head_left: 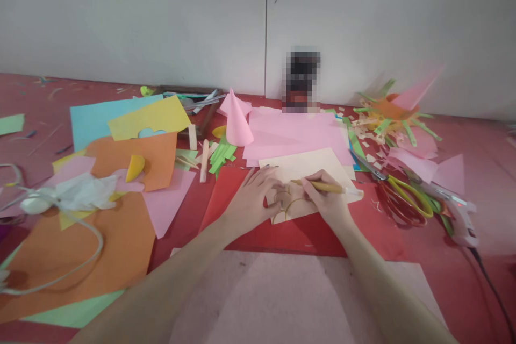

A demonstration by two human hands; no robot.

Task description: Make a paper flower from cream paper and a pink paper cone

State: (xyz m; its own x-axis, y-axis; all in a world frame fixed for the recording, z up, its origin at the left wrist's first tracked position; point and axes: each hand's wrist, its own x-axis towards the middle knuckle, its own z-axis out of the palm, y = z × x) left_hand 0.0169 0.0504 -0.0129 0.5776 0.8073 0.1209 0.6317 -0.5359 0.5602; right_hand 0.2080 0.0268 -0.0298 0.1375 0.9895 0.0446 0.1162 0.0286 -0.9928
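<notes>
A gold-coloured pen [324, 186] with a pale end is pinched in my right hand [328, 201], its tip down on a cream paper sheet [318, 164]. My left hand [256, 193] rests on the same sheet, just left of the pen tip. Its fingers curve around a small round thing [281, 196], partly hidden, whose kind I cannot tell. Curved gold-brown lines [296, 202] are drawn on the cream paper beside it. Beneath that sheet lies red paper [242, 234].
A pink paper cone [237, 123] stands behind my left hand, near stacked pink sheets [294, 134]. Scissors [403, 191] and a glue gun [461, 217] with a cord lie at right. Orange paper [97, 247] and a white cable [100, 244] spread across the left.
</notes>
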